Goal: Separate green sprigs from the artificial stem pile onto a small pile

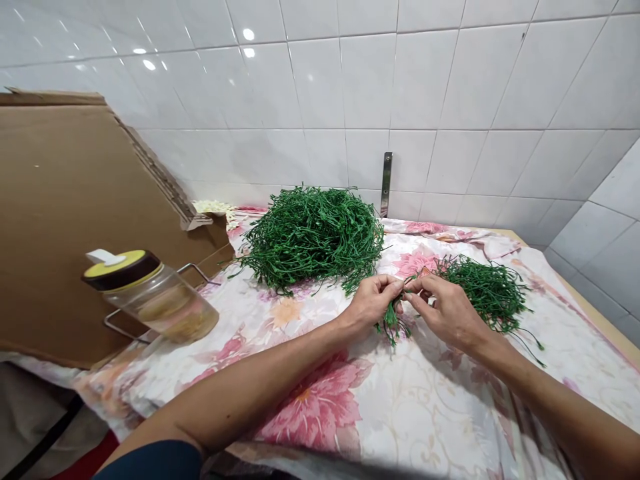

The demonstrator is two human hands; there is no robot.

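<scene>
Two heaps of green plastic sprigs lie on the floral cloth (320,413) in the head view: the larger heap (315,240) ahead, the smaller heap (485,293) just beyond the right hand (447,310). That hand and the left hand (373,300) both pinch a loose sprig (393,323). Left of them, a yellow-lidded glass jar (153,297) sits in a wire rack (193,272) before a cardboard sheet (65,220).

A jar (160,300) stands left of the artificial sprigs (313,240) on the cloth (400,400).
</scene>
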